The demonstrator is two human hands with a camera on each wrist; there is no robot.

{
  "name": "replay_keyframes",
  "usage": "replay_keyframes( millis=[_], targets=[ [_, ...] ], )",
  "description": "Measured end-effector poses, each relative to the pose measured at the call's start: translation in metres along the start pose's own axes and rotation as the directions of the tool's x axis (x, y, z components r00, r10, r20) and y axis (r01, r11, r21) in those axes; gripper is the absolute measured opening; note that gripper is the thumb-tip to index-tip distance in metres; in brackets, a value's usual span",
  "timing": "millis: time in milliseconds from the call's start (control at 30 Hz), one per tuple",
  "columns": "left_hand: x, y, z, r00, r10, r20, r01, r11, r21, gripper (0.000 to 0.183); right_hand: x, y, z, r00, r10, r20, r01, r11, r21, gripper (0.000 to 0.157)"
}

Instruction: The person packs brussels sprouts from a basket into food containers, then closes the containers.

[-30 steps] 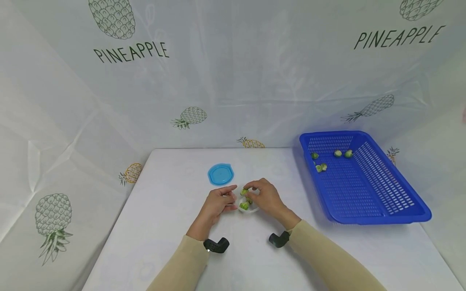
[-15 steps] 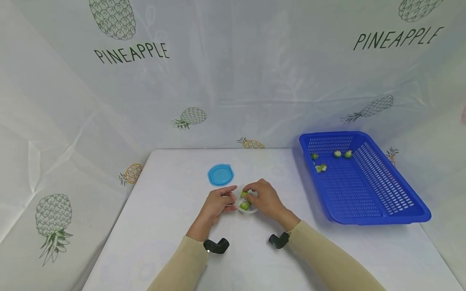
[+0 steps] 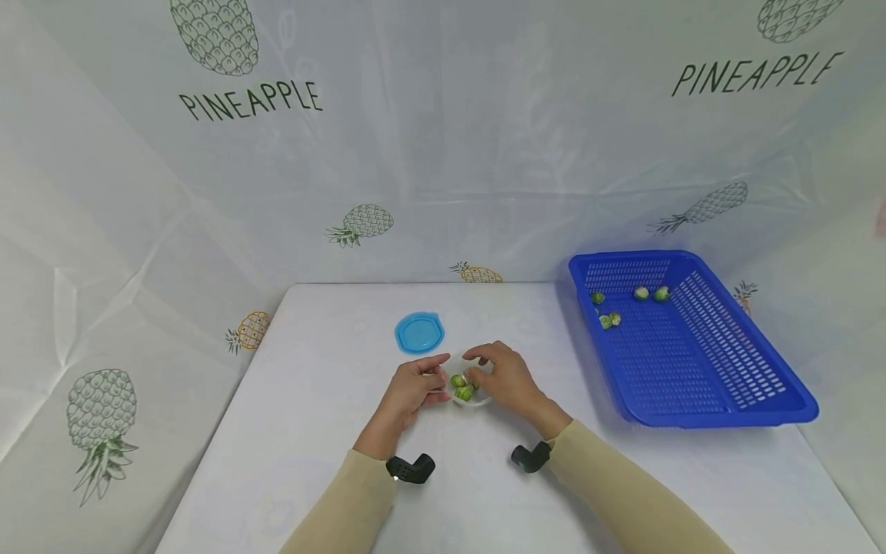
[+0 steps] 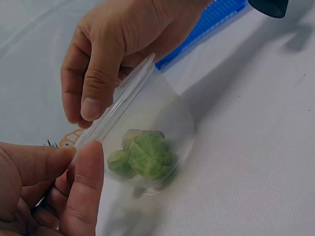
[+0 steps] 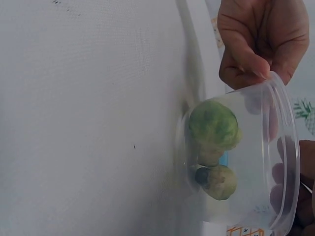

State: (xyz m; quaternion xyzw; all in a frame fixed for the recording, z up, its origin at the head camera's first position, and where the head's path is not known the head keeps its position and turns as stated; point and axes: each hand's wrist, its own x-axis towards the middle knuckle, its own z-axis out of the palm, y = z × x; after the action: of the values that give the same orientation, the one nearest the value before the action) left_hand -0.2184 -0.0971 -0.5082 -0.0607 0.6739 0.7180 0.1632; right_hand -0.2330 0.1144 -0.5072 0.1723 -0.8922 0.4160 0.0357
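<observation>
A clear round plastic container (image 5: pixel 251 162) stands on the white table with Brussels sprouts (image 4: pixel 150 156) lying at its bottom. My left hand (image 3: pixel 415 388) pinches its rim between thumb and fingers on the left side. Over the container's mouth is my right hand (image 3: pixel 504 377), its thumb and fingers apart and no sprout between them. From the left wrist view, the right thumb (image 4: pixel 96 91) hangs close by the rim. Part of the sprouts is hidden behind the right thumb in the head view.
A blue lid (image 3: pixel 419 332) lies flat just behind the container. To the right stands a large blue perforated basket (image 3: pixel 720 419) with several Brussels sprouts (image 3: pixel 661 294) near its back and left sides. A patterned sheet hangs behind the table (image 3: pixel 332 323).
My right hand lowered a Brussels sprout into the container and let go of it; the sprout now rests among the others. The left hand has stayed at the rim.
</observation>
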Motion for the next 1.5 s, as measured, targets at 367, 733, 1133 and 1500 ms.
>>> replay_keyframes(
  millis=[367,733,1133,1500],
  targets=[
    [-0.003,0.002,0.000,1.000,0.004,0.005,-0.005,1.000,0.004,0.047,0.001,0.003,-0.003,1.000,0.005,-0.024,-0.002,0.990,0.142,0.029],
    [-0.001,0.002,0.000,1.000,-0.005,-0.016,0.005,1.000,0.028,0.047,0.004,0.001,-0.020,0.998,0.056,-0.018,-0.048,0.955,0.293,0.034],
    [-0.001,0.000,0.000,1.000,-0.003,-0.022,0.004,0.999,0.033,0.049,0.004,-0.016,-0.079,0.992,0.061,-0.112,-0.021,0.944,0.329,0.038],
    [0.000,0.001,0.002,0.999,-0.011,-0.036,0.012,0.999,0.043,0.048,0.003,-0.026,-0.145,0.989,0.130,-0.064,-0.112,0.966,0.235,0.046]
  ],
)
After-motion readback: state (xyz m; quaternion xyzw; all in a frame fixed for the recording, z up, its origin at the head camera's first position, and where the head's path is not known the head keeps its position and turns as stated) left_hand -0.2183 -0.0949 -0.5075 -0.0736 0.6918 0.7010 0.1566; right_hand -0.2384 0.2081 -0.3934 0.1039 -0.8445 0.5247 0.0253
